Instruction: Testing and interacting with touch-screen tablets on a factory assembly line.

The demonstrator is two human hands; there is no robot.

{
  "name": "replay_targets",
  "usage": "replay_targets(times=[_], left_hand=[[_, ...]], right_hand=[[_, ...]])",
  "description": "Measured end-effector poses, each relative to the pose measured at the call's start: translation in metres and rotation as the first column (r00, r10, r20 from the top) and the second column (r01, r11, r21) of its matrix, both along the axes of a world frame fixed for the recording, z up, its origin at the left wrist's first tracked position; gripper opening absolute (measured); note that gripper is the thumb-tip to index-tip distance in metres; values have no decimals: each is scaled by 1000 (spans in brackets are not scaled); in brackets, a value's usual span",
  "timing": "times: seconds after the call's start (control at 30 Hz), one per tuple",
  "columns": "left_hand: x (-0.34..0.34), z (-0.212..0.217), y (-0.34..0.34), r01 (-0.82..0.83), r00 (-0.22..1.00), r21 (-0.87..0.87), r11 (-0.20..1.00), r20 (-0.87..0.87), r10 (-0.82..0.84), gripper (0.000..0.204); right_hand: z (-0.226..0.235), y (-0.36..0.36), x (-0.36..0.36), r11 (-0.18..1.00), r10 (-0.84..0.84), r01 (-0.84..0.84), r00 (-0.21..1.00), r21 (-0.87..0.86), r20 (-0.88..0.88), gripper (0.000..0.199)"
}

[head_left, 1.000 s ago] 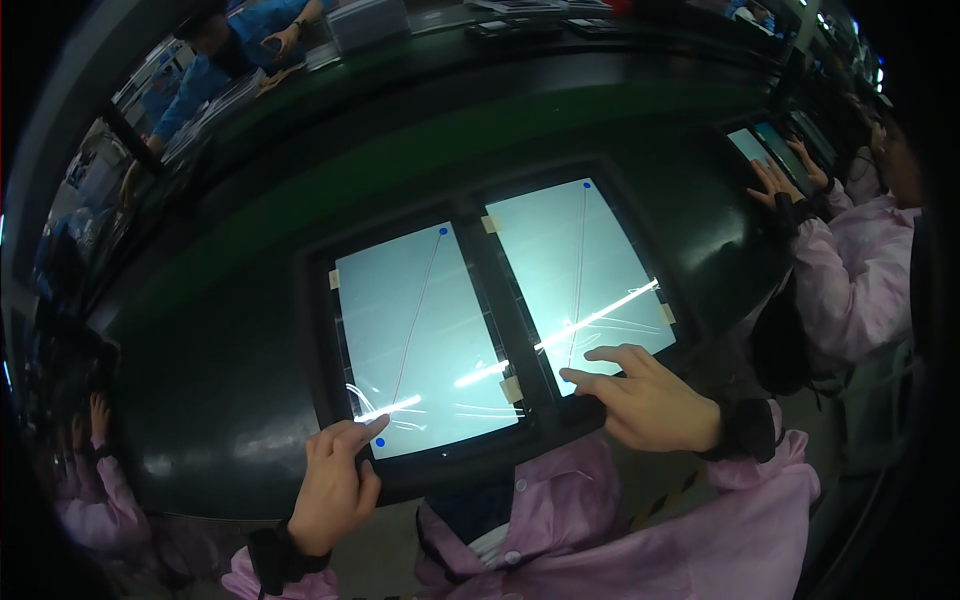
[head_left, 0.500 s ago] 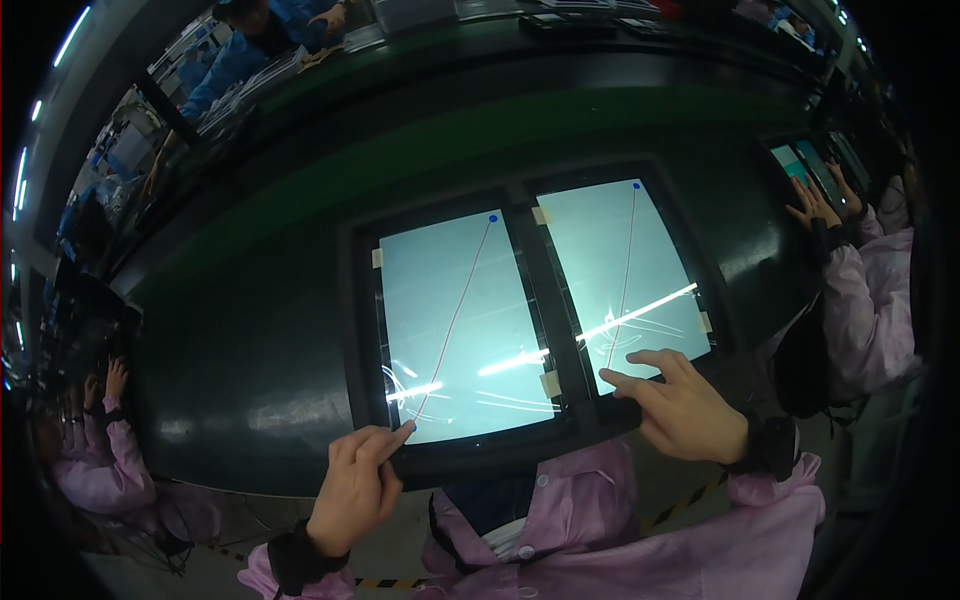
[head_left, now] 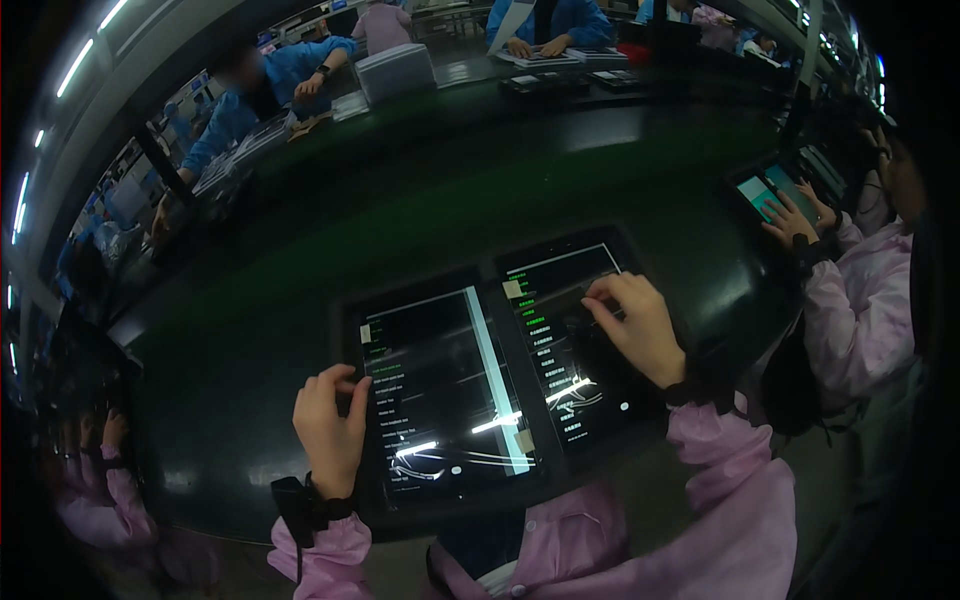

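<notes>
While the left tablet (head_left: 430,385) and right tablet (head_left: 570,350) were glowing white a second ago, they're now showing dark text lists.
Left hand (head_left: 333,428) curls loosely by its tablet's left edge, right hand (head_left: 643,328) is over the other one, neither gripping anything; both tablets sit side by side on a shiny dark table (head_left: 235,400), with a blue-sleeved worker (head_left: 308,62) across it.

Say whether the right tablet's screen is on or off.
On: the right tablet shows a column of small text lines, green above and white below, on black.
</notes>
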State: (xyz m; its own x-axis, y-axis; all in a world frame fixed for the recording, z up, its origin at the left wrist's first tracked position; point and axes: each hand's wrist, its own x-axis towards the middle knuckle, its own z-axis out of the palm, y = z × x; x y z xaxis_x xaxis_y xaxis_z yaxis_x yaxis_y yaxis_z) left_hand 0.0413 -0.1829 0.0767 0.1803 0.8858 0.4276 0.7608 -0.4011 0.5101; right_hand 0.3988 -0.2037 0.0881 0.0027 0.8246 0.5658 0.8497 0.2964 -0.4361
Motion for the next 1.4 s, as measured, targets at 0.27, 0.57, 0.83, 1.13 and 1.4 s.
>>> replay_targets(times=[0.27, 0.57, 0.83, 1.13, 1.4], left_hand=[[6, -11, 2, 102, 985, 50, 994, -144, -94, 45], [5, -9, 2, 158, 970, 79, 984, -198, -140, 46], [26, 30, 25, 254, 961, 114, 960, -141, -238, 40], [96, 0, 90, 498, 827, -22, 867, -287, -483, 48], [68, -4, 87, 350, 868, -32, 936, -364, -337, 50]], right_hand=[[-9, -7, 1, 974, 100, -105, 994, -202, -36, 23], [-5, -9, 1, 976, 177, -153, 972, -152, 156, 20], [25, 13, 15, 979, 175, -169, 983, -113, 53, 27], [-5, 79, -15, 877, 402, -309, 891, -367, 212, 46], [-9, 73, 13, 899, 313, -207, 920, -386, 236, 44]])
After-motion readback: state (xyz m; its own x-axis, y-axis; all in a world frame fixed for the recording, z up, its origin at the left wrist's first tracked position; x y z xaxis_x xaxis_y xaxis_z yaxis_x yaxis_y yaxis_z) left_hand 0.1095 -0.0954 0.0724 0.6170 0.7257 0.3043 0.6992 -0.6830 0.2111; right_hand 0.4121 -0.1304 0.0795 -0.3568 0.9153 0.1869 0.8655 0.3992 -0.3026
